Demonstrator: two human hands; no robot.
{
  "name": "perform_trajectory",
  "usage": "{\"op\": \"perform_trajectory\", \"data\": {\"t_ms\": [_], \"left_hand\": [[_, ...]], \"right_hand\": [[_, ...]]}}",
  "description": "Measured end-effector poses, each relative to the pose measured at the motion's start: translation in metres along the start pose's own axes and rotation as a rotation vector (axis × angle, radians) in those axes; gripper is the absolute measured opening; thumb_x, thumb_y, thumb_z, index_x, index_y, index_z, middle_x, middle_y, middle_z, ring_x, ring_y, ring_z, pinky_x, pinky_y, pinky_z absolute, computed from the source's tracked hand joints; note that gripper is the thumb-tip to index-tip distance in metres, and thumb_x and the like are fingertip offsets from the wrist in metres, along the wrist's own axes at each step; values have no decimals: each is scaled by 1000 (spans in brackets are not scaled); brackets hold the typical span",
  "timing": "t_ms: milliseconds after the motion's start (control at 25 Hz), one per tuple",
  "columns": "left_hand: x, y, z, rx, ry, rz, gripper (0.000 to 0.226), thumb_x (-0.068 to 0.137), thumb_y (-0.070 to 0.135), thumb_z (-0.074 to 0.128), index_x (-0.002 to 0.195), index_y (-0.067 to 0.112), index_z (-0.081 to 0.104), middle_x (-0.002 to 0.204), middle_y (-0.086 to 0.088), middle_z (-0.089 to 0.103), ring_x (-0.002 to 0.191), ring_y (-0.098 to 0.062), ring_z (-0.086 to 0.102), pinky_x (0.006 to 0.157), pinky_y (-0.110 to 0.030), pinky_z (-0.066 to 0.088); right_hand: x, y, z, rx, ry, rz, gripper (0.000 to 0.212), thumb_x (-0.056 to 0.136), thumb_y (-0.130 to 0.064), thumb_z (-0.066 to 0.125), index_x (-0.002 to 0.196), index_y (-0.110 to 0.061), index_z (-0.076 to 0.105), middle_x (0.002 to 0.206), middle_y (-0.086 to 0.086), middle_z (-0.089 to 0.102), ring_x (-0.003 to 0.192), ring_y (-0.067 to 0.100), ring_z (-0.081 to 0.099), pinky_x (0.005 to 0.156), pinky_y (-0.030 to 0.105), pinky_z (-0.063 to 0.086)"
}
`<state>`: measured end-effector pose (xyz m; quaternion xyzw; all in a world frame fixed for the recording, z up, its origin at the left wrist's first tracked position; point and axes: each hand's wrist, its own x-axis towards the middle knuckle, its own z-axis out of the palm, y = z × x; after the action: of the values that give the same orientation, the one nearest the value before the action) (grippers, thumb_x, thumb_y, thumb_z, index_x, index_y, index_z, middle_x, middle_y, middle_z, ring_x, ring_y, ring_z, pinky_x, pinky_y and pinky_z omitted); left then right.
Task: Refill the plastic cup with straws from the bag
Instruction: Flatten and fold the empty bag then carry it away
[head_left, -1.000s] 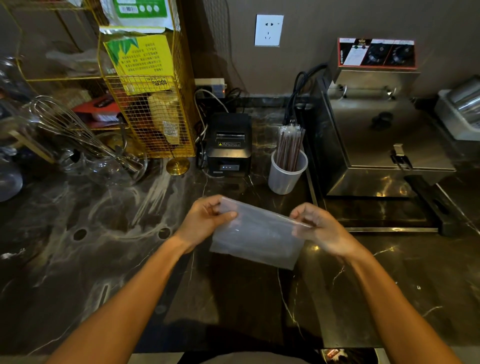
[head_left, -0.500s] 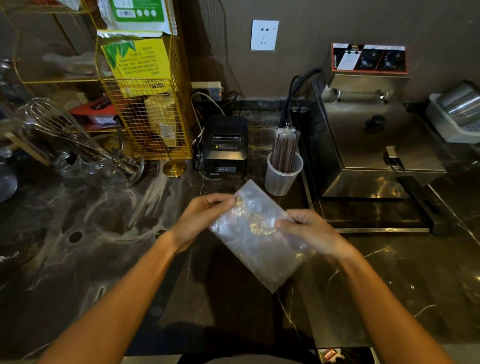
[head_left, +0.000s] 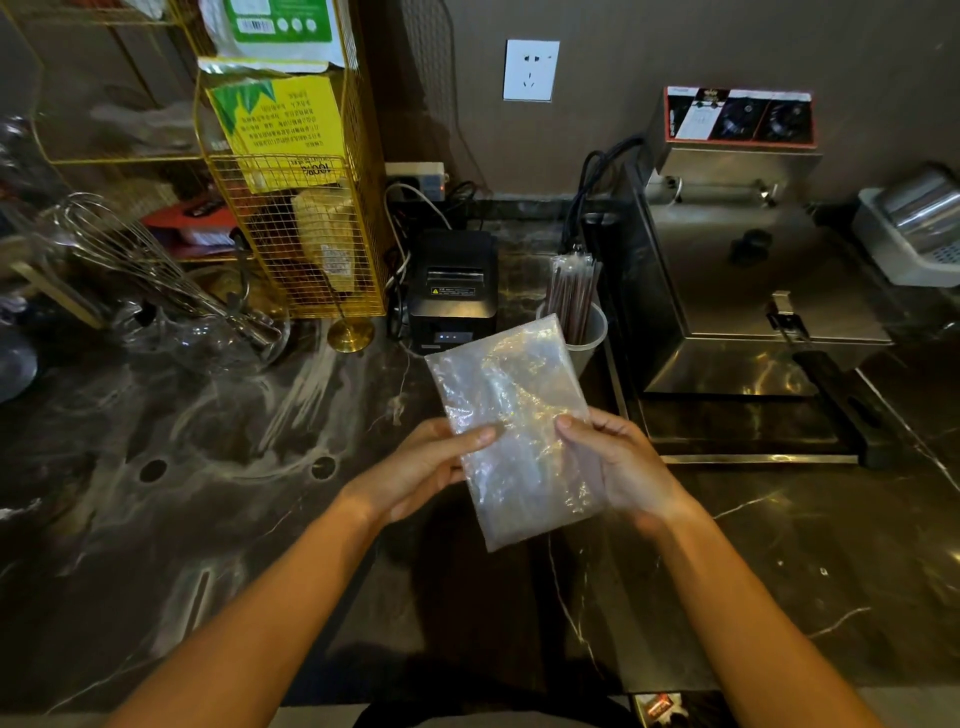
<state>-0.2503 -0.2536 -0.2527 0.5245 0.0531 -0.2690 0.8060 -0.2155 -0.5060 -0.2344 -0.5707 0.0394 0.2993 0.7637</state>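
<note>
I hold the bag (head_left: 511, 426) with both hands, left hand (head_left: 426, 470) and right hand (head_left: 618, 462) pinching its sides. Its long way points up toward the cup (head_left: 584, 338), just behind, nearer my right hand.

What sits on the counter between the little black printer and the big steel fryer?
In the head view, a plastic cup of straws stands between the black printer and the steel fryer.
</note>
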Motion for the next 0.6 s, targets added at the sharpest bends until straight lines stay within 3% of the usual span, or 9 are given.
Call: {"op": "perform_trajectory", "data": {"t_ms": [160, 360, 480, 600], "left_hand": [[5, 0, 5, 207, 176, 34, 32, 97, 19, 68, 125, 4, 69, 125, -12, 75, 119, -31, 71, 98, -44, 59], [6, 3, 11, 348, 226, 37, 36, 99, 24, 65, 130, 5, 63, 121, -14, 76, 110, -30, 75, 92, -45, 63], [3, 1, 9, 312, 193, 7, 37, 102, 23, 59, 134, 4, 58, 127, -20, 71, 116, -38, 71, 99, -56, 58], [-1, 3, 7, 292, 157, 21, 34, 102, 18, 58, 134, 8, 58, 124, -17, 74, 116, -39, 71, 97, -57, 58]], "right_hand": [[-3, 7, -8, -142, 126, 19, 28, 95, -25, 71, 117, -7, 75, 115, 13, 79, 105, 32, 78, 95, 53, 59], [-7, 15, -15, -361, 178, 35, 22, 96, -27, 71, 106, -9, 79, 105, 7, 81, 99, 25, 79, 99, 51, 58], [-8, 19, -17, -341, 191, 28, 20, 94, -26, 73, 107, -11, 79, 109, 8, 80, 103, 27, 77, 97, 48, 60], [-10, 18, -16, -171, 182, 34, 26, 93, -21, 73, 119, -16, 76, 120, 8, 77, 107, 29, 76, 88, 43, 62]]}}
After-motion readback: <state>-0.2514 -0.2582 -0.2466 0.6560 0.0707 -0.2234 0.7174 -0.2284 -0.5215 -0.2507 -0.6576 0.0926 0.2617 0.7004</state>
